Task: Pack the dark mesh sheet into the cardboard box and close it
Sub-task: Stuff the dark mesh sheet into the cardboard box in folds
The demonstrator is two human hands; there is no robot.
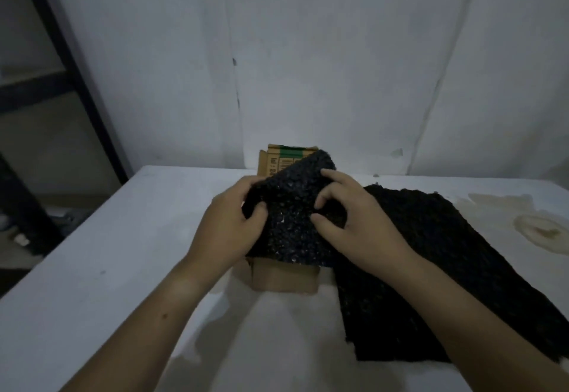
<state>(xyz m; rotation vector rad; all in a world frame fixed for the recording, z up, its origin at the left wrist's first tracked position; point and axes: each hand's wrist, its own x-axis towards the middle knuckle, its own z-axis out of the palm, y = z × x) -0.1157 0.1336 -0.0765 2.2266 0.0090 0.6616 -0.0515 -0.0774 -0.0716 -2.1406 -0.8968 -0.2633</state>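
Dark mesh sheet [292, 207] pinched by left hand [229, 228] and right hand [348, 222] above cardboard box [284, 277], stained white table [92, 284], pale wall [308, 53] behind the box.

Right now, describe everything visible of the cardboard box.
The cardboard box is plain brown and stands on the white table near the middle. Only its near wall and a raised far flap with a green stripe and dark print show. The dark mesh sheet, held over it by the left hand and right hand, hides its opening. The box is not closed. Whether either hand touches the box cannot be told.
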